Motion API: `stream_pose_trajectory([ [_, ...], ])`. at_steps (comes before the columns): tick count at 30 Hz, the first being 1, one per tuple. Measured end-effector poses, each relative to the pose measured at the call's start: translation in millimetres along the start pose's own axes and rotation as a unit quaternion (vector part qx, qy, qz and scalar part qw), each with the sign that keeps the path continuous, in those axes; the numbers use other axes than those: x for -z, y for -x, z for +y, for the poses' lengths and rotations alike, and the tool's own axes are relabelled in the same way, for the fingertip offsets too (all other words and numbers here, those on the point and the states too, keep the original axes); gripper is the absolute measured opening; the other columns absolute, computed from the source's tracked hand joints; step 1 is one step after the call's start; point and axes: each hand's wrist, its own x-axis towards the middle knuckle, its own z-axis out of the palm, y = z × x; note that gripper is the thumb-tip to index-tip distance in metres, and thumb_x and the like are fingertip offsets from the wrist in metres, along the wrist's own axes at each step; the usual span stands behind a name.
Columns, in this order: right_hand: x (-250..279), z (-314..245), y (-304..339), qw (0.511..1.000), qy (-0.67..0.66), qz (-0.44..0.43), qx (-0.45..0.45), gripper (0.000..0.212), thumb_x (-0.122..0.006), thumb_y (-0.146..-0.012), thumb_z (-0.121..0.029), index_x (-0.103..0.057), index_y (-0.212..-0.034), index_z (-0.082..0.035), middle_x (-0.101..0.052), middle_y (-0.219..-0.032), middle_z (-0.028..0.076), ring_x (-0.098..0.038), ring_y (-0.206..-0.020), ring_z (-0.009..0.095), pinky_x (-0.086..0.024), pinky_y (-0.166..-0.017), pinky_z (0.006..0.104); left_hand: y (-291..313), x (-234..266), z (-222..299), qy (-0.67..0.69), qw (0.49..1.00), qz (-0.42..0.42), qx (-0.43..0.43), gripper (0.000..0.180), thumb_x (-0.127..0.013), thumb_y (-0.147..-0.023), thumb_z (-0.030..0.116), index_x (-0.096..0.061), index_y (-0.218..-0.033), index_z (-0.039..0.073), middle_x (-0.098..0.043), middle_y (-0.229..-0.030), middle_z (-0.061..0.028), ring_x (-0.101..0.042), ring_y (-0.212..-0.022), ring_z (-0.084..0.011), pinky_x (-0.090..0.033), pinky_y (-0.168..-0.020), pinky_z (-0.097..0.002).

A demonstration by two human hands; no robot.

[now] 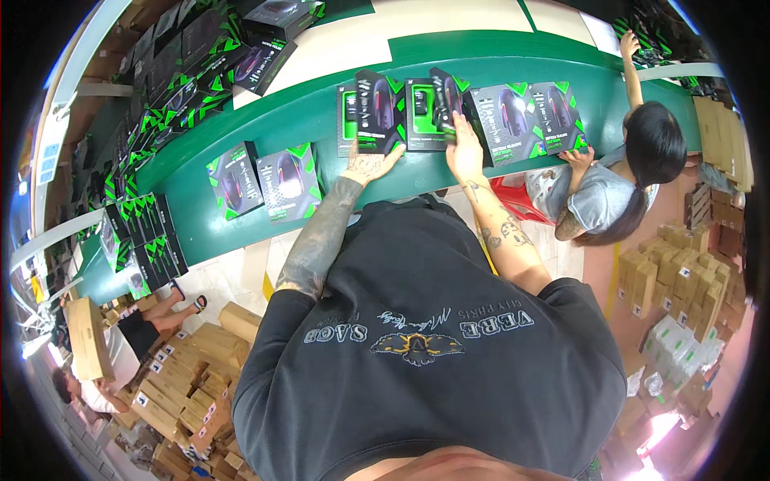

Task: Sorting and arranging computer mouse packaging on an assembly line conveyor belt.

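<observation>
My left hand (371, 166) is closed at the lower edge of a black mouse box (377, 108) tilted above the green bench; its fingers are partly hidden by the box. In my right hand (465, 152) is a second mouse box (454, 94), gripped at its near edge and a little blurred. Under and beside the two raised boxes lie a left box with a green inside (349, 120) and a right box with a green inside (420, 104). Whether the raised pieces are hinged to these, I cannot tell.
Mouse boxes lie flat on the bench (313, 88), a pair at left (289, 183) and a pair at right (505, 120). Stacked boxes (180, 88) crowd the far left. A seated co-worker (618, 180) touches the right pair. Behind me, another person carries a carton (88, 341) near piled cartons (188, 385).
</observation>
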Motion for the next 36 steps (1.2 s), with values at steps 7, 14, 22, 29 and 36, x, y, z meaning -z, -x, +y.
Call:
stream_pose_trajectory([
  [7,55,32,-46,0.910,-0.341,-0.020,-0.236,0.035,-0.056,-0.088,-0.025,-0.056,-0.114,-0.001,-0.063,-0.104,0.010,-0.058,-0.095,0.019,-0.044,-0.082,0.0321,-8,69,27,-0.043,0.995,0.017,0.091,0.058,-0.054,-0.078,0.052,-0.059,-0.097,-0.002,-0.061,-0.091,-0.0167,-0.057,-0.090,-0.0297,-0.038,-0.083,-0.0417],
  [14,71,27,-43,0.895,-0.379,-0.203,-0.122,0.053,-0.061,-0.084,-0.025,-0.043,-0.129,-0.005,-0.053,-0.123,0.013,-0.048,-0.114,0.022,-0.036,-0.096,0.0314,38,62,22,0.244,0.957,-0.032,0.155,0.047,-0.061,-0.078,0.040,-0.060,-0.094,-0.004,-0.059,-0.098,-0.0211,-0.053,-0.098,-0.0371,-0.038,-0.087,-0.0427],
  [22,52,41,2,0.915,-0.220,-0.274,-0.199,0.078,-0.069,-0.077,-0.033,-0.031,-0.136,0.001,-0.034,-0.139,0.019,-0.039,-0.124,0.028,-0.035,-0.099,0.0354,191,75,-69,-0.036,0.935,0.290,0.199,0.067,-0.067,-0.076,0.026,-0.037,-0.127,-0.004,-0.039,-0.126,-0.0243,-0.036,-0.119,-0.0382,-0.028,-0.101,-0.0453],
  [29,14,15,-20,0.941,-0.135,-0.177,-0.253,0.091,-0.078,-0.062,-0.042,-0.036,-0.131,-0.001,-0.052,-0.121,0.020,-0.052,-0.111,0.031,-0.040,-0.094,0.0354,202,144,-185,-0.024,0.891,0.223,0.394,0.095,-0.069,-0.070,0.050,-0.028,-0.133,-0.007,-0.029,-0.135,-0.0296,-0.028,-0.127,-0.0406,-0.025,-0.105,-0.0424],
  [36,10,44,-32,0.942,-0.184,-0.154,-0.234,0.091,-0.079,-0.063,-0.037,-0.034,-0.133,-0.003,-0.052,-0.123,0.019,-0.053,-0.110,0.029,-0.040,-0.095,0.0342,133,109,-158,-0.213,0.897,0.133,0.365,0.095,-0.061,-0.065,0.068,-0.029,-0.139,0.019,-0.013,-0.145,-0.0245,-0.008,-0.133,-0.0446,-0.011,-0.106,-0.0552],
])
